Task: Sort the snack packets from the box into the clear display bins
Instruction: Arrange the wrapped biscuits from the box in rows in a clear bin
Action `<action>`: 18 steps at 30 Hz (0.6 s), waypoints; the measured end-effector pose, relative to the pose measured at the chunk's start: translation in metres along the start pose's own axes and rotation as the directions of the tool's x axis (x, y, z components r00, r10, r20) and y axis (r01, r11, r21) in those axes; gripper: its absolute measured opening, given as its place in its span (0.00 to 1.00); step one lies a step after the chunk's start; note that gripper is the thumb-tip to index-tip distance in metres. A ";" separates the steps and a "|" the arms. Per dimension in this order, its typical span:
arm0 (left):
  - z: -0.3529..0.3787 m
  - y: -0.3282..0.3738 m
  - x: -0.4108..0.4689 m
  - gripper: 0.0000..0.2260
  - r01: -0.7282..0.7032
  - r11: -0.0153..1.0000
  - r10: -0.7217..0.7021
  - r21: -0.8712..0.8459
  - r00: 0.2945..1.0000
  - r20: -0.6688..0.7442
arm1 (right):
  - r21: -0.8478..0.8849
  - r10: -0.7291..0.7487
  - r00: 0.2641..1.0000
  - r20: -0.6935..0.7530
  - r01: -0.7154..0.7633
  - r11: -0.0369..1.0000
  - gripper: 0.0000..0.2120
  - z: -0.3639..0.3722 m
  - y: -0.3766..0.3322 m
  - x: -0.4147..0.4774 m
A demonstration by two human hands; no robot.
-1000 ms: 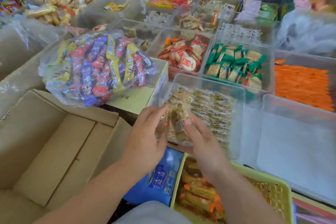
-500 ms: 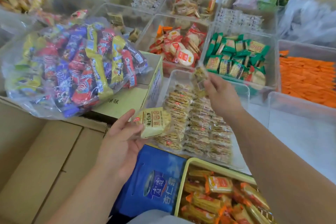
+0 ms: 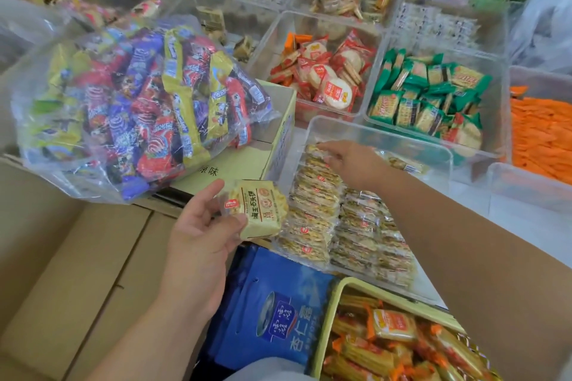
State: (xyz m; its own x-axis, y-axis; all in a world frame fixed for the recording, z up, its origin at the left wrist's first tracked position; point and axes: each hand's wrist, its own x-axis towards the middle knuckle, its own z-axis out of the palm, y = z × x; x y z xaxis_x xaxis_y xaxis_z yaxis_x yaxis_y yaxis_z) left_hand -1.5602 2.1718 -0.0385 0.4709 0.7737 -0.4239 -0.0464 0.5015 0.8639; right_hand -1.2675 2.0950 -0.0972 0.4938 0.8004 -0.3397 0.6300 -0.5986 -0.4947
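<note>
At the far left, the opened cardboard box (image 3: 77, 272) lies beside the table, with a clear bag of mixed candy bars (image 3: 139, 114) propped on a smaller carton behind it. Just right of that, the left hand (image 3: 201, 232) grips a small stack of yellow biscuit packets (image 3: 257, 210), fingers curled under it and thumb along its side. It is held at the near left corner of the clear bin (image 3: 387, 136).

A second ago both hands were together over the near end of this bin. Half a second ago the right hand (image 3: 353, 164) had lifted one packet above the far end. Now that hand is down inside the bin, its fingertips on a single packet (image 3: 315, 148) at the far end of the left row. Whether they pinch it or only press it flat cannot be told.

That likely means one more packet is seated, and the row is nearly complete. The left-hand stack probably supplies the next ones.

Further right are a bin of green cracker packets (image 3: 427, 96) and a bin of orange packets (image 3: 541, 136). A blue bag (image 3: 278, 312) and a yellow basket (image 3: 332, 318) lie nearest the person.
</note>
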 end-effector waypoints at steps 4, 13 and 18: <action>0.002 0.001 -0.001 0.26 -0.001 1.000 0.001 -0.009 1.000 0.031 | 0.012 -0.002 0.999 0.040 0.001 1.000 0.20 0.002 -0.001 0.001; 0.012 0.004 -0.004 0.25 -0.133 0.988 0.133 0.083 0.991 0.007 | 0.020 -0.100 0.977 -0.186 0.105 0.994 0.26 -0.009 -0.039 -0.055; 0.027 -0.001 -0.014 0.28 -0.334 0.888 0.301 0.315 0.942 0.151 | 0.519 -0.071 0.973 -0.221 0.179 0.836 0.22 0.015 -0.077 -0.138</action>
State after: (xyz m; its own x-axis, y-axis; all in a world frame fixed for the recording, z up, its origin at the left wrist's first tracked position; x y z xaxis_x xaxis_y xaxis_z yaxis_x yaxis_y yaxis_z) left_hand -1.5430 2.1504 -0.0259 0.5626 0.8208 -0.0983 0.0791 0.0650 0.9948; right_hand -1.3931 2.0311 -0.0243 0.5682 0.8143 -0.1185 0.3042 -0.3417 -0.8892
